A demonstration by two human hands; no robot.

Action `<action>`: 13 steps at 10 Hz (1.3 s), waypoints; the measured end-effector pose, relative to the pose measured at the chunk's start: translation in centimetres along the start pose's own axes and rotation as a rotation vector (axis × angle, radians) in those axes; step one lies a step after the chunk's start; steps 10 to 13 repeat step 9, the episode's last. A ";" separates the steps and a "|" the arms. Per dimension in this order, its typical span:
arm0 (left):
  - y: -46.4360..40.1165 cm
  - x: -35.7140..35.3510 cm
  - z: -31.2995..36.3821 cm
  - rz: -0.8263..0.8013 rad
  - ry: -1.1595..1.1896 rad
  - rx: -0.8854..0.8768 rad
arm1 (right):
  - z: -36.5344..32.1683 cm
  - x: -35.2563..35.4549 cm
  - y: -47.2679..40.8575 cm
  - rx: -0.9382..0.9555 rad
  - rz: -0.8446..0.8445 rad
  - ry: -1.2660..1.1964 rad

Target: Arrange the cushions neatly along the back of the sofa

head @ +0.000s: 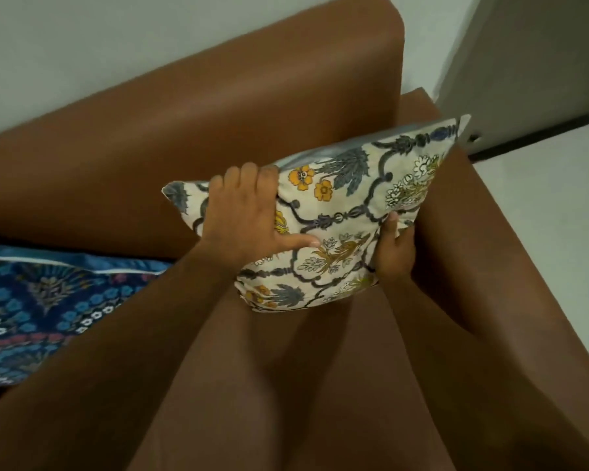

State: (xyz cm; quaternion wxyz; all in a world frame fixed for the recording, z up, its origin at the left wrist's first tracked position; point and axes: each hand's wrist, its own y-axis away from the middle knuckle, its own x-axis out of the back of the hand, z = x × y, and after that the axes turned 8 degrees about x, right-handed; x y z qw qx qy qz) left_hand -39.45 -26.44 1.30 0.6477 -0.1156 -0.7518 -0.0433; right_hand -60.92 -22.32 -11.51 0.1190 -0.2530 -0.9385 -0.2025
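A cream cushion (344, 212) with grey leaves and yellow flowers stands upright in the right corner of the brown sofa (191, 130), between its back and its right armrest. My left hand (242, 212) grips the cushion's top left edge, fingers over the top and thumb across the front. My right hand (393, 249) holds its lower right side, pressed between cushion and armrest. A dark blue patterned cushion (45, 307) lies flat on the seat at the left, partly behind my left forearm.
The sofa's right armrest (510, 253) runs along the right side. Behind the sofa is a pale wall (82, 45). A white tiled floor (558, 198) and a grey door or panel (531, 56) lie to the right.
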 end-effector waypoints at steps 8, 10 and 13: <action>3.1 -0.9 -0.4 0.050 0.514 0.512 | -9.6 7.3 -2.0 0.651 0.207 0.411; 5.0 1.0 -1.4 0.001 0.512 0.518 | -11.0 8.4 0.4 0.654 0.207 0.416; 5.0 1.0 -1.4 0.001 0.512 0.518 | -11.0 8.4 0.4 0.654 0.207 0.416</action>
